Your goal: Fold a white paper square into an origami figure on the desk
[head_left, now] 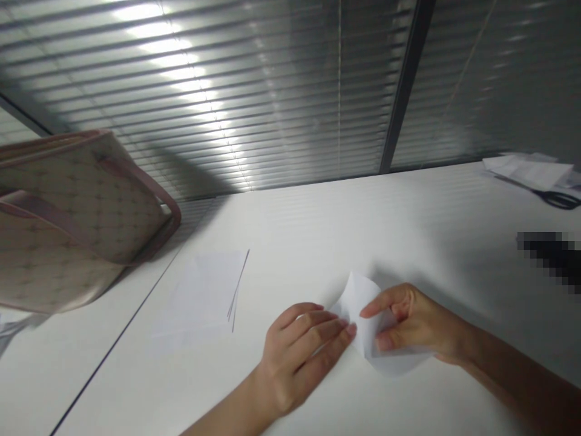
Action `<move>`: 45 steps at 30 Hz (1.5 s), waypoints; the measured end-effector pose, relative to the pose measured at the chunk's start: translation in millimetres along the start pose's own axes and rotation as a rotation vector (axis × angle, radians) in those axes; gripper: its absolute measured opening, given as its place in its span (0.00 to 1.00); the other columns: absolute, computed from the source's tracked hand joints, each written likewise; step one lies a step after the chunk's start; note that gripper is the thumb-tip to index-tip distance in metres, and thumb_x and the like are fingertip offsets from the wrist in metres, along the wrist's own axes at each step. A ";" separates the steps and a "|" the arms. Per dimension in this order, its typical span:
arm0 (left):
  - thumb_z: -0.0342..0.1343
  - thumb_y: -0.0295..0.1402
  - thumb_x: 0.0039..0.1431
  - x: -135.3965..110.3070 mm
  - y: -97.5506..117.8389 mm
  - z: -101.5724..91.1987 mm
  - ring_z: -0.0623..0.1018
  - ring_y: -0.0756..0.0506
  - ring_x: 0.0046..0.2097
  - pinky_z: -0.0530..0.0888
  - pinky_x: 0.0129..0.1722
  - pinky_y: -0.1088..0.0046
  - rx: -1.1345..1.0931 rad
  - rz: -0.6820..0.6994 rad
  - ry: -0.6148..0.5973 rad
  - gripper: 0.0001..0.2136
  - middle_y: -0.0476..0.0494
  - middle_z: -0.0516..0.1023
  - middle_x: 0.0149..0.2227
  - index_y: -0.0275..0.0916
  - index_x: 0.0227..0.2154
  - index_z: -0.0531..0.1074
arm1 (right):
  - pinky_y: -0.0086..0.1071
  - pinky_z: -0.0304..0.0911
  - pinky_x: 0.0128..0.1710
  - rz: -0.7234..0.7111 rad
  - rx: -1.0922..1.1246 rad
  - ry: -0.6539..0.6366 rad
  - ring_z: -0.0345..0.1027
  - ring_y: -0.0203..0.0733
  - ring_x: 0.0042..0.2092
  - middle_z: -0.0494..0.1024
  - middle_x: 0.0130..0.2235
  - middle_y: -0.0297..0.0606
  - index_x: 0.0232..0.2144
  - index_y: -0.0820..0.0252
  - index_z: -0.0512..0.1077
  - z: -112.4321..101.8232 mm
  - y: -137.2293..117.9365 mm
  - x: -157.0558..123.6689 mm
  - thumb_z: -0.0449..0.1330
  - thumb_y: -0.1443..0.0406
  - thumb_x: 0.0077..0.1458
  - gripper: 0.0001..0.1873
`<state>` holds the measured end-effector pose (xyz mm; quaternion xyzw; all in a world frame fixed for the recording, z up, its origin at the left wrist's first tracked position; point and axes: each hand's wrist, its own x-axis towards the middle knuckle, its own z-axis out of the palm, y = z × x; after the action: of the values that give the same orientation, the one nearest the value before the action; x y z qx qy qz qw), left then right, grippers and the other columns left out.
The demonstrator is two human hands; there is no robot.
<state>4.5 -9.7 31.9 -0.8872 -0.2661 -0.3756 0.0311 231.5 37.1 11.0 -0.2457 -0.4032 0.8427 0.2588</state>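
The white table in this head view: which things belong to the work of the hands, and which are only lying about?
In the work:
the left hand, fingertips against the folded white paper
the right hand, pinching that paper

Lying about:
a flat paper sheet
a quilted beige handbag with pink trim
loose papers
black-handled scissors

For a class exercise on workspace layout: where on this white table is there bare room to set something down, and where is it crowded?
Bare white tabletop lies beyond the folded paper, between the flat sheet and the far-right papers. Crowded: around the left hand and right hand, and at the scissors; the beige handbag fills the left.
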 end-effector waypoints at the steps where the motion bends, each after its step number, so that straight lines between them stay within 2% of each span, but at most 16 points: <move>1: 0.51 0.22 0.63 0.6 1.1 -0.6 0.80 0.46 0.42 0.77 0.44 0.65 0.009 0.015 -0.011 0.11 0.42 0.82 0.39 0.31 0.47 0.72 | 0.25 0.68 0.28 0.016 0.009 0.010 0.75 0.33 0.27 0.83 0.30 0.32 0.33 0.54 0.80 0.3 0.6 0.2 0.73 0.69 0.37 0.16; 4: 0.50 0.21 0.64 4.4 5.2 -3.0 0.80 0.46 0.43 0.78 0.44 0.66 0.022 0.037 -0.036 0.12 0.41 0.82 0.38 0.28 0.48 0.72 | 0.24 0.67 0.27 0.048 0.033 0.035 0.74 0.32 0.26 0.83 0.29 0.33 0.31 0.55 0.81 0.7 1.8 0.2 0.74 0.68 0.35 0.16; 7: 0.53 0.21 0.62 8.6 9.0 -2.4 0.78 0.44 0.47 0.78 0.45 0.68 0.010 0.001 0.040 0.12 0.41 0.81 0.41 0.30 0.48 0.72 | 0.23 0.67 0.27 0.065 0.079 0.028 0.74 0.32 0.27 0.82 0.29 0.33 0.32 0.55 0.80 1.8 3.3 0.1 0.74 0.68 0.35 0.16; 10: 0.55 0.22 0.62 11.2 11.7 0.0 0.79 0.46 0.46 0.78 0.46 0.67 -0.021 -0.049 0.106 0.10 0.44 0.82 0.40 0.34 0.46 0.73 | 0.20 0.65 0.27 0.052 0.142 -0.012 0.74 0.29 0.27 0.82 0.29 0.31 0.33 0.53 0.80 5.2 7.1 1.5 0.74 0.69 0.36 0.17; 14: 0.54 0.22 0.63 10.4 13.6 0.2 0.80 0.48 0.44 0.77 0.48 0.67 -0.028 -0.057 0.076 0.10 0.47 0.82 0.38 0.36 0.45 0.73 | 0.19 0.64 0.26 0.043 0.182 -0.039 0.72 0.27 0.26 0.82 0.29 0.29 0.33 0.52 0.80 10.9 12.3 2.8 0.75 0.70 0.32 0.21; 17: 0.52 0.21 0.63 8.0 12.7 -1.5 0.80 0.47 0.45 0.77 0.49 0.65 -0.056 -0.043 0.050 0.10 0.44 0.82 0.39 0.34 0.45 0.73 | 0.19 0.64 0.25 0.036 0.169 -0.026 0.71 0.27 0.25 0.81 0.27 0.29 0.30 0.54 0.80 12.5 12.0 1.4 0.76 0.70 0.30 0.18; 21: 0.50 0.22 0.64 6.0 9.6 -2.8 0.80 0.46 0.44 0.77 0.50 0.63 -0.071 -0.026 0.060 0.11 0.41 0.82 0.40 0.32 0.46 0.73 | 0.18 0.65 0.26 0.018 0.144 0.008 0.71 0.27 0.25 0.81 0.26 0.29 0.29 0.55 0.80 11.8 8.9 -0.7 0.75 0.71 0.33 0.16; 26: 0.49 0.21 0.65 6.0 8.5 -1.6 0.80 0.46 0.44 0.77 0.48 0.63 -0.087 -0.051 0.066 0.11 0.41 0.81 0.41 0.33 0.47 0.72 | 0.22 0.68 0.28 -0.135 -0.072 0.114 0.73 0.31 0.30 0.78 0.32 0.31 0.30 0.53 0.80 15.3 3.7 -1.9 0.73 0.69 0.39 0.12; 30: 0.53 0.19 0.61 7.0 8.6 0.7 0.80 0.44 0.45 0.79 0.45 0.65 -0.202 -0.108 0.138 0.11 0.38 0.81 0.41 0.31 0.45 0.73 | 0.22 0.69 0.28 -0.266 -0.215 0.138 0.71 0.32 0.33 0.71 0.37 0.30 0.33 0.48 0.80 20.7 -1.3 -3.8 0.73 0.68 0.38 0.16; 36: 0.53 0.17 0.59 6.2 8.6 0.9 0.79 0.43 0.46 0.79 0.43 0.66 -0.243 -0.094 0.105 0.14 0.36 0.80 0.43 0.29 0.47 0.72 | 0.24 0.68 0.30 -0.380 -0.442 0.237 0.68 0.34 0.36 0.66 0.36 0.31 0.32 0.46 0.81 21.6 -0.7 -4.8 0.73 0.66 0.40 0.13; 41: 0.52 0.19 0.61 2.6 7.9 2.0 0.79 0.43 0.46 0.79 0.45 0.63 -0.203 -0.091 0.079 0.15 0.38 0.80 0.44 0.31 0.49 0.71 | 0.23 0.66 0.28 -0.408 -0.519 0.275 0.65 0.33 0.35 0.64 0.35 0.32 0.32 0.44 0.81 22.3 -1.1 -5.6 0.73 0.64 0.40 0.14; 45: 0.53 0.18 0.60 0.7 6.4 3.2 0.78 0.43 0.47 0.78 0.47 0.62 -0.232 -0.074 0.073 0.14 0.36 0.80 0.44 0.28 0.48 0.71 | 0.22 0.65 0.28 -0.368 -0.499 0.310 0.65 0.33 0.35 0.63 0.35 0.32 0.31 0.44 0.81 23.8 -2.3 -5.4 0.73 0.63 0.39 0.13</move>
<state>10.2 -14.0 31.0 -0.8602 -0.2519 -0.4369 -0.0759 221.2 21.8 27.2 -0.3495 -0.5904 0.6099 0.3966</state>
